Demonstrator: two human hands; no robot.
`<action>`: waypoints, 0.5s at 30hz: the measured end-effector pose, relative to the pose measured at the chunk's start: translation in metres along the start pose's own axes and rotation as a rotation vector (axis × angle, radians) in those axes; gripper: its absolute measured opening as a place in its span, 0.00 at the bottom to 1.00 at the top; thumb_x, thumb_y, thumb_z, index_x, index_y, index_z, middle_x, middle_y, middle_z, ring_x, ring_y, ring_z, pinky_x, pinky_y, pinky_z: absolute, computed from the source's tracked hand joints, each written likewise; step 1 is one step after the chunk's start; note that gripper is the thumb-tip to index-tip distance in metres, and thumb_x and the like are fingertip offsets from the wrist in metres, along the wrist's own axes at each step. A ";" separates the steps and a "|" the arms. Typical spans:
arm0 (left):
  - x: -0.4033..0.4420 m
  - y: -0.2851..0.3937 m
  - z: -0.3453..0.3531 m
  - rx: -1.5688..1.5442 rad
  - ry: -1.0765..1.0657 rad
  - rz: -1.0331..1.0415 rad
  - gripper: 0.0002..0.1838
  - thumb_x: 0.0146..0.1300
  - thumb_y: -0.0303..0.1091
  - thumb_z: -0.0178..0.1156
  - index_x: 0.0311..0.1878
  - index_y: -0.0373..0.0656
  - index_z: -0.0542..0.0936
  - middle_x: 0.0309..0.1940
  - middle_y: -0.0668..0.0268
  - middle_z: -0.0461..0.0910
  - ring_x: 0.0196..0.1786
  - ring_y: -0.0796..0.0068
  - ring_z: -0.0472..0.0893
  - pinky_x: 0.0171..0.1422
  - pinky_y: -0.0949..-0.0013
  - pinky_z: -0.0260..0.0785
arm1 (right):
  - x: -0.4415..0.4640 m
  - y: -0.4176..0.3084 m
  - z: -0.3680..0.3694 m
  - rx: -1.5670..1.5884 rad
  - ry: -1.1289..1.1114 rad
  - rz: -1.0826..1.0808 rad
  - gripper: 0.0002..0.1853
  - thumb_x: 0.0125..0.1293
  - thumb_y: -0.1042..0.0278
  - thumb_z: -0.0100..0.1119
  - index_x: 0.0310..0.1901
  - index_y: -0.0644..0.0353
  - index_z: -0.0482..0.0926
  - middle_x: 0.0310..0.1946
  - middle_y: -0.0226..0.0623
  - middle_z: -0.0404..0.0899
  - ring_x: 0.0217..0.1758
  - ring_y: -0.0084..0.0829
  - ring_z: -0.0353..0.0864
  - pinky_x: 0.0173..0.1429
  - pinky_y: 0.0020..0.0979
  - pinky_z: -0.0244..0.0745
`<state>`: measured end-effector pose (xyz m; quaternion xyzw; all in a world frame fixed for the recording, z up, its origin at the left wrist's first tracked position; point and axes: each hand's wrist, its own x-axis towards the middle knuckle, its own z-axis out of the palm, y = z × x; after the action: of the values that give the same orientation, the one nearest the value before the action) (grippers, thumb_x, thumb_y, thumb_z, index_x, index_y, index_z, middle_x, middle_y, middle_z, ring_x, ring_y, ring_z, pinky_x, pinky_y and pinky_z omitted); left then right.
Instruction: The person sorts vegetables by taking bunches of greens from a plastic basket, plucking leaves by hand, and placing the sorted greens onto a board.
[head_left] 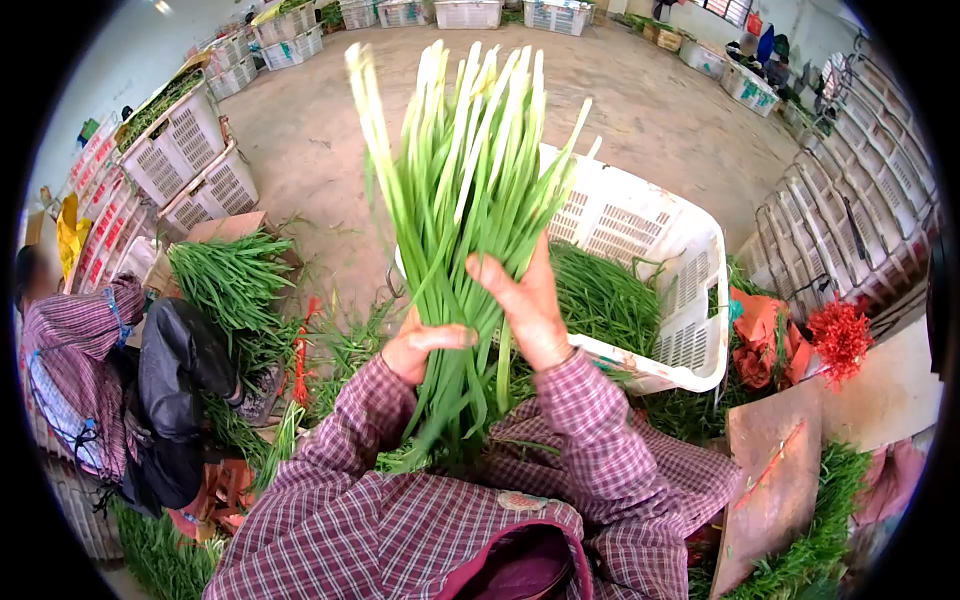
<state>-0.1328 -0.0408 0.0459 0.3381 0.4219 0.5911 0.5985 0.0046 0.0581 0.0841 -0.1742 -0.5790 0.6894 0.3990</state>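
Observation:
A thick bunch of garlic chives [465, 200] stands upright in front of me, pale stem ends at the top and green leaves hanging down. Wrapped round its lower left side is my left hand [425, 345], thumb across the leaves. My right hand [525, 305] grips the bunch a little higher on the right, thumb also in front. Fingers behind the leaves are hidden. Just beyond my right hand, a white plastic crate [690, 290] holds more green chives [605, 300].
A co-worker's checked sleeve [80, 330] shows at left, beside piled chives [235, 275]. Red ties [840, 335] and a board [765, 480] lie at right. Stacked crates [850, 200] line the right side; other filled crates [175, 140] stand at left.

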 end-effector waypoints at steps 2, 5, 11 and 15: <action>-0.005 -0.036 -0.001 -0.137 0.090 -0.155 0.26 0.48 0.25 0.66 0.54 0.39 0.73 0.41 0.64 0.80 0.41 0.71 0.81 0.48 0.65 0.76 | -0.015 0.044 -0.010 0.004 0.077 0.105 0.59 0.56 0.44 0.66 0.71 0.63 0.31 0.68 0.55 0.55 0.69 0.49 0.62 0.72 0.47 0.58; -0.011 -0.106 -0.044 -0.490 0.092 -0.534 0.11 0.56 0.28 0.64 0.42 0.39 0.78 0.36 0.62 0.82 0.35 0.72 0.83 0.41 0.66 0.80 | -0.054 0.107 -0.020 -0.106 0.107 0.338 0.54 0.58 0.42 0.64 0.71 0.65 0.41 0.68 0.57 0.56 0.70 0.47 0.61 0.74 0.47 0.54; -0.009 -0.092 -0.028 -0.460 0.068 -0.478 0.15 0.58 0.31 0.63 0.46 0.35 0.77 0.37 0.60 0.83 0.33 0.69 0.83 0.39 0.65 0.80 | -0.060 0.091 -0.021 0.028 0.085 0.442 0.51 0.56 0.36 0.62 0.70 0.63 0.52 0.67 0.55 0.59 0.69 0.47 0.61 0.71 0.45 0.58; -0.008 -0.095 -0.009 -0.479 0.070 -0.502 0.16 0.58 0.31 0.63 0.48 0.36 0.76 0.35 0.62 0.82 0.32 0.70 0.83 0.38 0.66 0.80 | -0.055 0.115 -0.056 0.113 0.011 0.702 0.51 0.56 0.34 0.61 0.71 0.61 0.51 0.66 0.55 0.59 0.68 0.45 0.64 0.68 0.46 0.64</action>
<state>-0.1009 -0.0569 -0.0427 0.0532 0.3617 0.5188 0.7728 0.0378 0.0523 -0.0508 -0.3439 -0.4428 0.8143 0.1499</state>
